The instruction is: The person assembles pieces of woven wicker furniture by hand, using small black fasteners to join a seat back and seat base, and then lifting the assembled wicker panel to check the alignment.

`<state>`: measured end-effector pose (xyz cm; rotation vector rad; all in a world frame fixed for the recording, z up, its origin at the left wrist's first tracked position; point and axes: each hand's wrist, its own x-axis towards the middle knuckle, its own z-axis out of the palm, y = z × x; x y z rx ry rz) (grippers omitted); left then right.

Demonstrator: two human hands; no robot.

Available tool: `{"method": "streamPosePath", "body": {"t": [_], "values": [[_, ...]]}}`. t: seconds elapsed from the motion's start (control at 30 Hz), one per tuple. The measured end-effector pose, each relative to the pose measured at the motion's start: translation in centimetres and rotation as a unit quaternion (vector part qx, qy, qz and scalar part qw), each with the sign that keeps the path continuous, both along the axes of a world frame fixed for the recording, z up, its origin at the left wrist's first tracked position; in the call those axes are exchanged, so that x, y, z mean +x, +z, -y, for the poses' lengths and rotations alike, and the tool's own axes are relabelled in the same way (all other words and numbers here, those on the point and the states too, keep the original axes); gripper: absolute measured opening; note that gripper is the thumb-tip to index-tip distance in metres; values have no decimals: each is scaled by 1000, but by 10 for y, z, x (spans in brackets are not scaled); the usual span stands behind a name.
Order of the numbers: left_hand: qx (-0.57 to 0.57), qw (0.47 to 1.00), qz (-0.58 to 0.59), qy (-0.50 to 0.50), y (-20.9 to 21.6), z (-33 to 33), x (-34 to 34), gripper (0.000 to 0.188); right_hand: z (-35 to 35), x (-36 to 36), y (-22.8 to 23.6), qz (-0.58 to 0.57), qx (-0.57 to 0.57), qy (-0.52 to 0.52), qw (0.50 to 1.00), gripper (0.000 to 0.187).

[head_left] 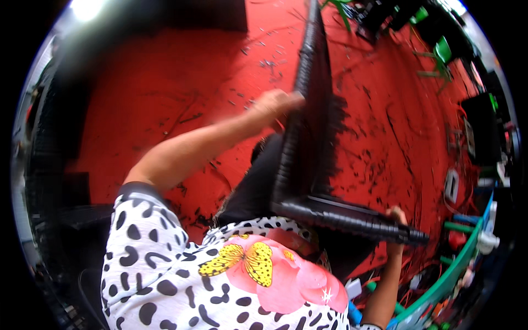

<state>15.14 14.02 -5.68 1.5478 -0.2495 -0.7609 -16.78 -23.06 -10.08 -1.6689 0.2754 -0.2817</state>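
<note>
A black L-shaped wicker frame (294, 135), wrapped in flat strips, leans across my lap, its long side running away from me and its short side to the right. Dark strip ends fringe the inner side of the long part. My left hand (275, 104) is closed, a little smeared by motion, its fingertips at the outer edge of the long side. What it pinches cannot be made out. At the right end of the short side, my right hand (397, 215) grips the frame from behind; most of its fingers are hidden.
Black strip scraps lie scattered over the red floor (154, 110). Dark furniture pieces (220, 14) stand at the far left. To the right are a green chair (441, 52), a black panel-like piece (481, 129) and a curved green rim (448, 280) with clutter around it.
</note>
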Motion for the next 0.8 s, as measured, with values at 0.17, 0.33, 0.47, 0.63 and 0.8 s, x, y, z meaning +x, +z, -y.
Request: {"method": "streamPosePath", "body": {"t": [0.17,0.33,0.47,0.63,0.8], "values": [[37,996,51,-56,-1,4,-12,64,13,8,4,18,-145,-9,989,21],[63,985,156,24,-11,21,-32,52,100,38,19,-33,-101,2,994,26],[-5,961,175,214,-1,60,-84,46,128,83,112,-41,-54,247,967,39],[-4,990,49,133,9,72,-122,50,206,122,121,43,-258,259,930,50],[9,985,51,162,-5,58,-147,48,232,125,56,170,-272,232,918,30]]}}
